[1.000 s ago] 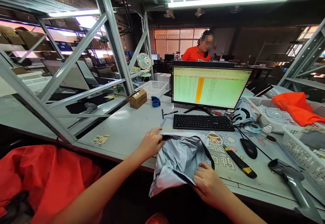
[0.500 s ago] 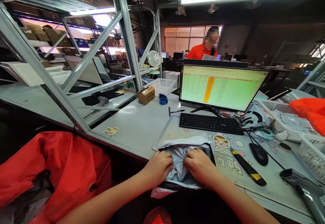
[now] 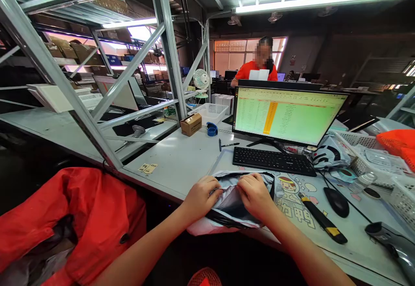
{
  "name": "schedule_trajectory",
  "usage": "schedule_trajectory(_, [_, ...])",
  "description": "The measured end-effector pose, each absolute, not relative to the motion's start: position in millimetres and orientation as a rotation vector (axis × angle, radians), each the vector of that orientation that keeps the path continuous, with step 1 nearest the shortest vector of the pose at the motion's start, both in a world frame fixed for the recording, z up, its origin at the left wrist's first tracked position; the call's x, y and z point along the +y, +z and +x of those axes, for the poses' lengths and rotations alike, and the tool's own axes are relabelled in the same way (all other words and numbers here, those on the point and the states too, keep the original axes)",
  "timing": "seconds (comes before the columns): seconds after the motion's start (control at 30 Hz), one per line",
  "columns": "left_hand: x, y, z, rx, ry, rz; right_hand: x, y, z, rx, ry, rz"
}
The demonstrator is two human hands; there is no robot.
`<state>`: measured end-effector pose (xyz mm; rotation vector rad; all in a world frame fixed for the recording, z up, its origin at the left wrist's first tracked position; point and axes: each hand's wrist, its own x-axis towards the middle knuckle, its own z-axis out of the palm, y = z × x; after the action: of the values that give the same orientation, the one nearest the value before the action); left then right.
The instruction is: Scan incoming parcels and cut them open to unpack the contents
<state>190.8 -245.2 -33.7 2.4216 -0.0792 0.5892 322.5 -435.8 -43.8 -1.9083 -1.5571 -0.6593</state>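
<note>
"Largest item first?"
"White desk (image 3: 180, 158), centre of frame. At its front edge, lower centre: plastic mailer bag (image 3: 210, 226), mouth gaping."
"Step in hand?"
"Apparently working the bag's opening; the next move seems to call for steady grips."
"Hands?"
"Left hand (image 3: 201, 195): fingers curled, pinching the bag's pale film. Right hand (image 3: 256, 194): likewise, just beside; fingertips partly hidden."
</note>
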Motion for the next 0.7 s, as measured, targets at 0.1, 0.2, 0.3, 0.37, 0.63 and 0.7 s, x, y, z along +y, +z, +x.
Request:
schedule_trajectory(0.1, [-244.3,-36.6,195.5,-0.117,0.644,2.237,-430.7,-45.9,327.8,-1.54,-0.708,-1.896])
schedule_trajectory(0.2, [-245.9,-38.9,203.9,-0.01,0.606,2.203,-424.6,-44.7,327.7,-1.546,-0.727,-1.898])
schedule_trajectory(0.3, [-249.4,-42.2,212.4,-0.031,0.547,2.241,-435.5,-38.9,323.3,-1.542,-0.739,-1.924])
schedule_trajectory(0.37, [-249.8,-46.8,215.9,-0.045,0.589,2.244,-462.9,-39.0,326.6,-1.43,-0.757,-1.948])
schedule_trajectory(0.63, [-245.4,-67.8,227.2,-0.012,0.843,2.162,-631.2,-128.2,396.1,-0.078,-0.537,-2.725])
schedule_trajectory(0.7, [-251.8,-67.5,230.4,0.014,0.829,2.15,-646.2,-146.2,402.0,-0.101,-0.432,-2.781])
